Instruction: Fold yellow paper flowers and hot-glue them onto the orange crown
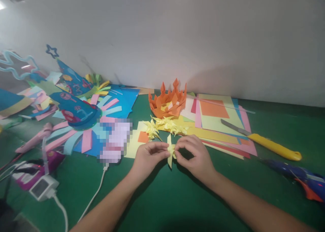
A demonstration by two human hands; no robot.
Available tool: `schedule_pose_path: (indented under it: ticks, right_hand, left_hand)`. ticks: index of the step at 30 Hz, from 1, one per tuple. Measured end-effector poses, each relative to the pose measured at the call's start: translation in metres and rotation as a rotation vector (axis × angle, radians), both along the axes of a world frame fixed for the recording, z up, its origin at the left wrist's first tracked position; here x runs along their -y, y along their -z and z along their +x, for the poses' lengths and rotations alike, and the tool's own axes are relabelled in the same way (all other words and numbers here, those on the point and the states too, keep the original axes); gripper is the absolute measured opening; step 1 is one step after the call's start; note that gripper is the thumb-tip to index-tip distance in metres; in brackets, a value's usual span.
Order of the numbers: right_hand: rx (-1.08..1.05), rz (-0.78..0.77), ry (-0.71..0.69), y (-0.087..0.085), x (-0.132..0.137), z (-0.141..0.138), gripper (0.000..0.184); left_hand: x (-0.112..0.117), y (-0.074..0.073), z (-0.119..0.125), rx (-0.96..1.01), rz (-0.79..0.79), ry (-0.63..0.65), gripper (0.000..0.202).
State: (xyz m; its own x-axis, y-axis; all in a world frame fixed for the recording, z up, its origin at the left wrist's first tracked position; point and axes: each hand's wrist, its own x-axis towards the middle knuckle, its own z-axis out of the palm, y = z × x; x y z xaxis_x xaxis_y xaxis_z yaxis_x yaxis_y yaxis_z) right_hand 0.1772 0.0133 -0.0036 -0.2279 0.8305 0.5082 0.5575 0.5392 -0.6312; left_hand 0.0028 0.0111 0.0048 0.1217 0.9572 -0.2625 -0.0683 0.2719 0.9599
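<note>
A small folded piece of pale yellow paper (170,157) is held between both hands, above the green table. My left hand (152,156) pinches its left side between thumb and fingers. From the other side, my right hand (194,154) grips it with thumb and forefinger. Just beyond my fingers lie several yellow folded paper pieces (166,123), pointed and star-like. Behind them stands an orange folded paper crown (166,106) with tall tips and light scraps inside it. My fingertips cover part of the piece they hold.
Colored paper sheets (215,122) and a yellow-handled knife (274,146) lie to the right, near a blue glue gun (291,171). Left are decorated paper cone hats (78,110), a pink glue gun (34,140), a blurred-out phone-like object (116,140), and a power strip (27,174) with charger.
</note>
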Motion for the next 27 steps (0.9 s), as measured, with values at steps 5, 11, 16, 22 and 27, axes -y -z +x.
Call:
schedule_pose_path:
  ticks: [5,11,16,22,27]
  right_hand:
    - [0.013,-0.001,-0.002,-0.0009,0.0005,0.0002,0.008]
    - [0.029,-0.007,-0.007,-0.002,0.0001,0.0005,0.008]
    - [0.024,-0.025,-0.013,-0.0013,0.0014,-0.0001,0.009]
    - [0.031,-0.049,-0.04,-0.0015,0.001,-0.0002,0.009]
    - [0.097,-0.096,-0.085,0.002,-0.0015,-0.0002,0.01]
  left_hand:
    - [-0.0017,0.0034,-0.0014,-0.135,0.101,0.024,0.019]
    - [-0.003,0.0062,-0.0028,-0.273,0.209,0.062,0.009]
    - [0.0002,0.0002,-0.0017,-0.442,0.406,0.098,0.009]
    - [0.0018,-0.0005,-0.0003,-0.606,0.551,0.203,0.014]
    - [0.0019,0.0069,-0.0017,-0.76,0.677,0.208,0.013]
